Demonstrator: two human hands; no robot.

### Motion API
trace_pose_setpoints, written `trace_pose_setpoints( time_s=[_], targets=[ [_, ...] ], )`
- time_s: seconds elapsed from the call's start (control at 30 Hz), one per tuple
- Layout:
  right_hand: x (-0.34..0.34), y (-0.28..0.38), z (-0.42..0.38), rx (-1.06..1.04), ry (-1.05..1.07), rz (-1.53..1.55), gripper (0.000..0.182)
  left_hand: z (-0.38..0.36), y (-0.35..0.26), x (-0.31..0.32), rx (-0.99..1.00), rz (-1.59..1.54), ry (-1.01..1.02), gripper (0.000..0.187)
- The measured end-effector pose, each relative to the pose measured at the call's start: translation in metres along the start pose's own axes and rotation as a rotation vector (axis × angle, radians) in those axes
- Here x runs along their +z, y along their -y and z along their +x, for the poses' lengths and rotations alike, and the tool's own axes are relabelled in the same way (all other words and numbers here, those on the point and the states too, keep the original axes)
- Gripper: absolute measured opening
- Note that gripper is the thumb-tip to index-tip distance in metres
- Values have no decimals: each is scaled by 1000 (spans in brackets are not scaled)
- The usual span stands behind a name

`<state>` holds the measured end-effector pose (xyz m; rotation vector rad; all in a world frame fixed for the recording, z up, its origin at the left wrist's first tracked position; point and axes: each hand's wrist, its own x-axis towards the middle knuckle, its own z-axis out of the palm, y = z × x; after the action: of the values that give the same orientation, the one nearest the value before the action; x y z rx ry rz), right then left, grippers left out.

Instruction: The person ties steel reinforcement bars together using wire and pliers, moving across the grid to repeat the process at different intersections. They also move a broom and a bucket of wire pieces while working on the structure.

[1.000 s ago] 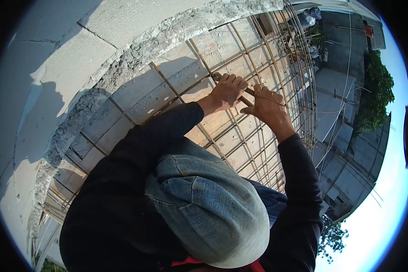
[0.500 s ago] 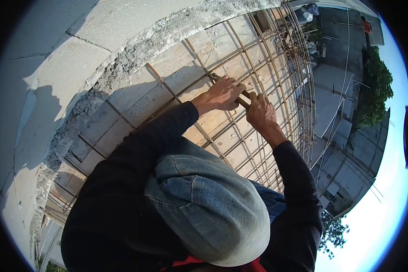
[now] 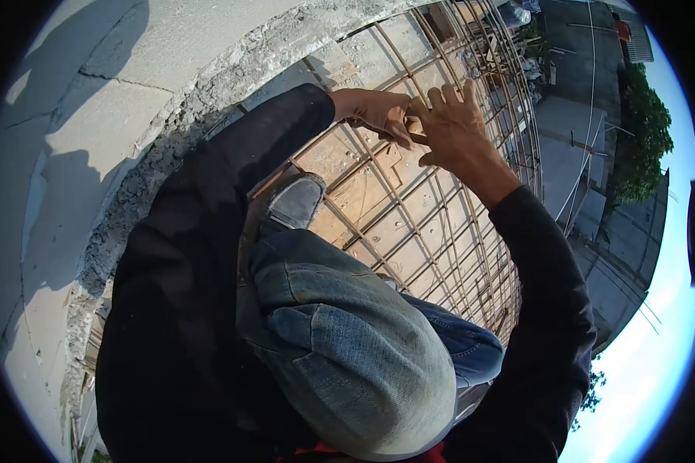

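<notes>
Hard sunlight throws dark shadows (image 3: 71, 181) across the concrete (image 3: 120, 123), sky (image 3: 641, 374) glaring, fisheye edges bowed and black.

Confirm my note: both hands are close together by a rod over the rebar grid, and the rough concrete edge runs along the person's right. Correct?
Not quite: the rough concrete edge runs along the person's left, as the head view shows. The left hand and right hand are close together by the rod, over the rebar grid.
</notes>
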<state>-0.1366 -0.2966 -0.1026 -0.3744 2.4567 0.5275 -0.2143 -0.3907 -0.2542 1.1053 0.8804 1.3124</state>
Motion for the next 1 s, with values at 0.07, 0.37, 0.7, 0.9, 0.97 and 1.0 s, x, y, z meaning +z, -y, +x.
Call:
trace_pose_setpoints(
  time_s=[0.07, 0.37, 0.7, 0.9, 0.97, 1.0],
  targets=[
    [30, 9, -9, 31, -413, -304, 53, -6, -26, -6, -256, 107, 46, 32],
    [15, -33, 20, 300, 554, 675, 24, 3, 24, 31, 57, 343, -365, 41],
    [39, 9, -24, 22, -549, -270, 40, 7, 3, 9, -198, 133, -9, 29],
    [5, -8, -7, 230, 208, 415, 28, 2, -2, 22, -45, 602, -261, 57],
    [-2, -24, 9, 254, 478, 523, 26, 0, -7, 47, -171, 370, -427, 66],
    [-5, -36, 15, 317, 715, 735, 24, 9, 34, 45, 67, 195, -553, 55]
  ],
)
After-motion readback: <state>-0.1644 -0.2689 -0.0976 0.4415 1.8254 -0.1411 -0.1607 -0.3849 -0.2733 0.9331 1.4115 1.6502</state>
